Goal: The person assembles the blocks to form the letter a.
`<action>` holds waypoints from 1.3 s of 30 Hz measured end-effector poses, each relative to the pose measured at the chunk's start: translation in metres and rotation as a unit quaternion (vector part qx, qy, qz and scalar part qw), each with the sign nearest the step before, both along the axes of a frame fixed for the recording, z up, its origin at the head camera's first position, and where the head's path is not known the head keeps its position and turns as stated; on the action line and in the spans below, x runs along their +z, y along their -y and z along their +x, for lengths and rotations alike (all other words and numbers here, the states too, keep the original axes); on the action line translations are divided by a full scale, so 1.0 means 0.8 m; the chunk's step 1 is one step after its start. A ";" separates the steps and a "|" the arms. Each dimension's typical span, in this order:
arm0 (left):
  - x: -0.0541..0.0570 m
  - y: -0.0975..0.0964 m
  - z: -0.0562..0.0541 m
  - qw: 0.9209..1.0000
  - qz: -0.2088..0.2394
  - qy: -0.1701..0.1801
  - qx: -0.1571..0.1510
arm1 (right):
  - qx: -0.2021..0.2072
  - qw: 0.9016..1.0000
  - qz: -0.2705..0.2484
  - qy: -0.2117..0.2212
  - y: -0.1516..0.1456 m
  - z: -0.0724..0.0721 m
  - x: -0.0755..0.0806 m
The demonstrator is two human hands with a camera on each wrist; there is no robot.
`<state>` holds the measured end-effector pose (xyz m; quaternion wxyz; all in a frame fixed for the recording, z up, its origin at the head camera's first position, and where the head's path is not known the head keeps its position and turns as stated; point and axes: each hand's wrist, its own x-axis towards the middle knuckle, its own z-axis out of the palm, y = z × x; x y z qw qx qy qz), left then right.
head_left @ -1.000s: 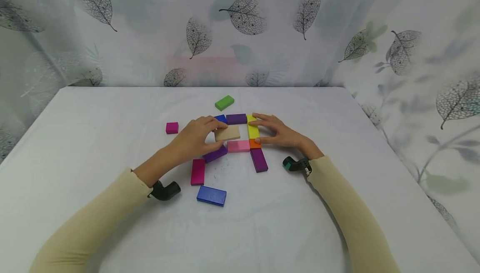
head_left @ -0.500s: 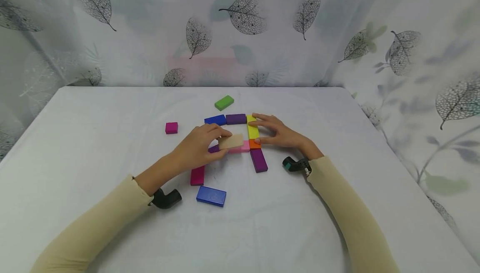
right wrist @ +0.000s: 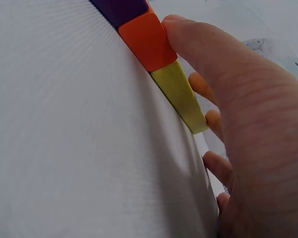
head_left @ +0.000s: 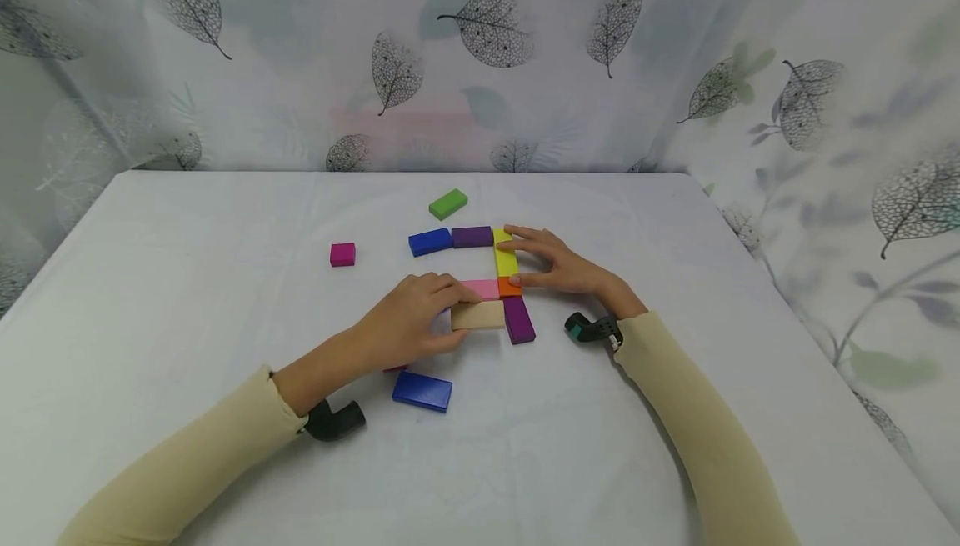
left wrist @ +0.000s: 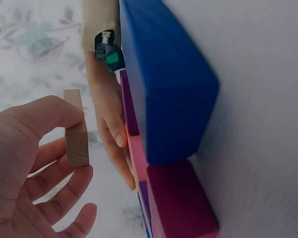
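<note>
Pinched between thumb and fingers of my left hand [head_left: 405,321] is a plain wooden block [head_left: 480,315]. The left wrist view shows this wooden block [left wrist: 77,141] raised off the table. In the head view it lies just in front of a pink block [head_left: 482,288] and left of a purple block [head_left: 519,320]. My right hand [head_left: 566,267] rests along the right side of the row, fingers by the yellow block [head_left: 506,256] and thumb at the orange block [head_left: 509,287]. Seen from the right wrist, the thumb touches the orange block [right wrist: 149,42].
Behind the hands a blue block [head_left: 431,242] and a dark purple block [head_left: 472,237] continue the outline. A green block [head_left: 448,204] lies farther back, a small magenta block [head_left: 342,254] to the left. Nearest me is another blue block [head_left: 422,391]; a magenta block [left wrist: 179,198] sits beside it.
My left hand has carried the wooden block toward me and rightward, from inside the outline to the near side of the pink block. The right hand has stayed in place.
</note>
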<state>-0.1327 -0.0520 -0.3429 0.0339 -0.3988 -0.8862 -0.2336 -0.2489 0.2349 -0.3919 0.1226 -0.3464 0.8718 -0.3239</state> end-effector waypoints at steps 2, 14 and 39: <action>-0.001 -0.001 0.004 1.000 -0.005 0.003 -0.006 | 0.002 1.000 0.000 -0.001 0.000 -0.001 -0.001; -0.014 -0.008 0.023 0.998 0.007 0.016 -0.058 | 0.004 1.000 -0.002 0.010 0.002 -0.003 -0.004; -0.018 -0.017 0.044 0.992 -0.071 0.060 -0.081 | 0.001 1.000 -0.013 0.001 0.000 0.002 -0.001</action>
